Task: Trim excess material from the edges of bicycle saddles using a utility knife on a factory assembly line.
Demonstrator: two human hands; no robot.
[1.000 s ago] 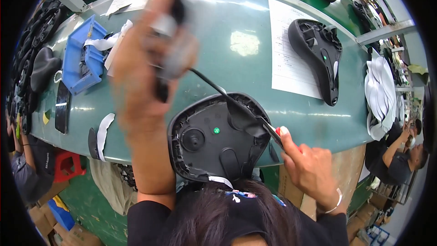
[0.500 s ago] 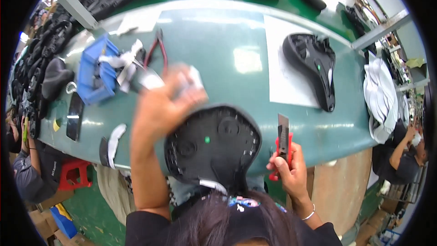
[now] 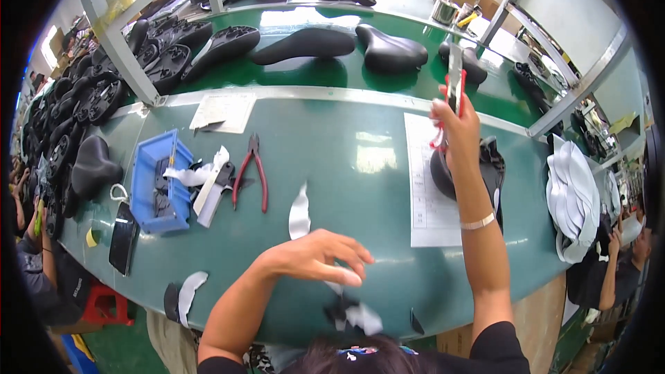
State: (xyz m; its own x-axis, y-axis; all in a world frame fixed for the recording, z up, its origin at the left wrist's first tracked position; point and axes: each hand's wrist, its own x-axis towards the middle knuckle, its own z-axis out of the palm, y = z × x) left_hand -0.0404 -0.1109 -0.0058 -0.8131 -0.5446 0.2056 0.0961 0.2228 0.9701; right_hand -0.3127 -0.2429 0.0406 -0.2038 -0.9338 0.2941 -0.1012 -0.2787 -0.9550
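Observation:
My right hand (image 3: 457, 121) is raised toward the back right, closed around a red utility knife (image 3: 455, 90) with its blade pointing up. Beyond and below that forearm, a black bicycle saddle (image 3: 493, 166) rests on a printed white sheet (image 3: 426, 215), partly hidden. My left hand (image 3: 318, 256) hovers palm down over the near table, fingers apart and nothing gripped. A curved white strip (image 3: 300, 215) lies just beyond its knuckles. Between that hand and the table's front edge are blurred black and white scraps (image 3: 353, 315). A small dark sliver (image 3: 415, 322) lies to their right.
To the left are a blue bin (image 3: 159, 218) with scraps, red-handled pliers (image 3: 252, 173) and a phone (image 3: 122, 239). Several black saddles (image 3: 305, 46) line the raised green shelf behind. Stacked white pieces (image 3: 573, 197) sit far right. Metal posts (image 3: 118, 34) stand at the back.
The upturned saddle before me has left its place, and a saddle shows on the back shelf where bare green was. My right hand rose forward with the knife. The view tilted up.

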